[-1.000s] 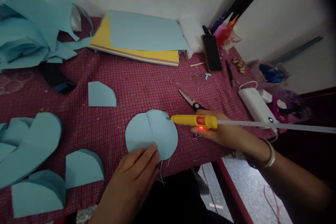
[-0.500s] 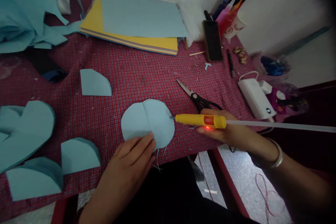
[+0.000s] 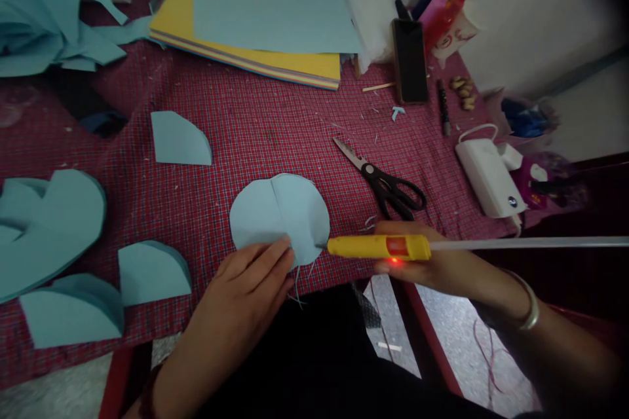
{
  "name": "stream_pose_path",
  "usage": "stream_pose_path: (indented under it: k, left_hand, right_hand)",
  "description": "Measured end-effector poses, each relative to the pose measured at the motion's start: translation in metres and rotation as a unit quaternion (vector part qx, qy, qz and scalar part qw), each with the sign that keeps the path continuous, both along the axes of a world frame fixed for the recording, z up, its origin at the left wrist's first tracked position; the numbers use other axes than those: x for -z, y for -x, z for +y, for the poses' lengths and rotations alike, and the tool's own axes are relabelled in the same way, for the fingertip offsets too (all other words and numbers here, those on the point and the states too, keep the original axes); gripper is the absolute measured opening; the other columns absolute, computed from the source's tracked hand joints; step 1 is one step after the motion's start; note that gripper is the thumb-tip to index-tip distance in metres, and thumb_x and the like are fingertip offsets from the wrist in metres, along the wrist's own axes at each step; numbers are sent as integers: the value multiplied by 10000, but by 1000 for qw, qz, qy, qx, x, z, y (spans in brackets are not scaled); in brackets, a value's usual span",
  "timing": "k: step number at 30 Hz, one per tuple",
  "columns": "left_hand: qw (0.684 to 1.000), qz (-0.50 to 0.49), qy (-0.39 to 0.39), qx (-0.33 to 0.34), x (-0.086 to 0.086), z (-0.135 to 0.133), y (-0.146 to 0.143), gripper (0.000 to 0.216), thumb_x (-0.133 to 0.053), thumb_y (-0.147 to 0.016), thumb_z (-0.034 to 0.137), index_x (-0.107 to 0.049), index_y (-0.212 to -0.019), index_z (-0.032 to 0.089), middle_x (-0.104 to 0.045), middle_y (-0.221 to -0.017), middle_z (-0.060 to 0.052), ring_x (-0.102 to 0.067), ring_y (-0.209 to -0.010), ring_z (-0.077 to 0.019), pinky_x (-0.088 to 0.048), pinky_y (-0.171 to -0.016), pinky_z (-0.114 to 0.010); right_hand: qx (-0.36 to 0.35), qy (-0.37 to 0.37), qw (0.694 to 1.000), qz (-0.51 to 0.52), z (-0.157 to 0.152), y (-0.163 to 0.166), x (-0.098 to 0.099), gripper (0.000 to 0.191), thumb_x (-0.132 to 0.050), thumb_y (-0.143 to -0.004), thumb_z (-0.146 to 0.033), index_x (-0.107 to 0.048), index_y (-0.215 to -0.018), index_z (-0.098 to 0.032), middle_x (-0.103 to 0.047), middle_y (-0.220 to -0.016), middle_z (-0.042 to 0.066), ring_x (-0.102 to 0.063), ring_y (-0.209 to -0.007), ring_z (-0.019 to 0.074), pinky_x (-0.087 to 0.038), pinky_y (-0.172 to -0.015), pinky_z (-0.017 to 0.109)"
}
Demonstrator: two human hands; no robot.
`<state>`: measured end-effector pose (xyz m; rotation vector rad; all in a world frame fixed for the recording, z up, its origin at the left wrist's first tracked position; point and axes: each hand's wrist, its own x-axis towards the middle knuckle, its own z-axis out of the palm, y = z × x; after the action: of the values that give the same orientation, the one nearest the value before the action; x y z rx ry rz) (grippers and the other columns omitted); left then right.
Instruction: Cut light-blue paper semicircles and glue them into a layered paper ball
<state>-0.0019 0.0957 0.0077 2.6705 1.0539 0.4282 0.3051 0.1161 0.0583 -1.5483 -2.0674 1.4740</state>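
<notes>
A round light-blue paper piece [image 3: 280,216], made of two rounded halves that overlap along a centre seam, lies on the red checked cloth [image 3: 255,131]. My left hand [image 3: 246,288] rests on its near edge, fingers together and pressing it flat. My right hand [image 3: 432,265] grips a yellow glue gun [image 3: 376,247] with a red light lit and a clear glue stick [image 3: 525,243] jutting out to the right. The gun's nozzle touches the lower right rim of the paper piece. Thin glue strings hang below the paper near my left fingertips.
Black-handled scissors [image 3: 388,183] lie just beyond the gun. Blue quarter-round cutouts [image 3: 179,139] [image 3: 152,272] and larger blue scraps [image 3: 49,222] lie at left. A stack of yellow and blue sheets [image 3: 265,19], a phone [image 3: 409,60] and a white power bank [image 3: 486,177] sit further back and right.
The glue gun's nozzle has moved down along the paper's right rim, from its upper right to its lower right. My left hand stays pressed on the near edge.
</notes>
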Motion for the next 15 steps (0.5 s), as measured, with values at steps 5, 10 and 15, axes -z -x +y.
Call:
stream_pose_path:
  k: [5,10,15]
  left_hand:
    - [1000,-5,-4,-1,-2,1,-1,336,-522,-946,187,-553,-1277,140,-592,-1349,-81,-575,-1110,-243,-487,-923,-428]
    - [1000,0,11,3,-2,1,-1,344,-515,-951,192,-544,-1291,144,-576,-1372,-77,-565,-1133,-243,-478,-945,-433]
    - [1000,-16,11,-7,-3,2,-1,332,-522,-948,211,-561,-1272,152,-586,-1354,-79,-567,-1098,-246,-492,-908,-429]
  right_hand:
    - [29,-2,999,-19,-1,11,-4,282,-617,-871,-445,-500,-785,-203,-508,-701,-29,-466,-571,105,-367,-511,249]
    - [-30,-1,999,-35,2,20,-9,306,-635,-857,-459,-504,-757,-201,-508,-689,-31,-466,-567,101,-340,-508,249]
    - [-32,-5,997,-66,-2,15,-9,290,-632,-859,-445,-504,-760,-204,-511,-680,-37,-482,-567,103,-346,-509,244]
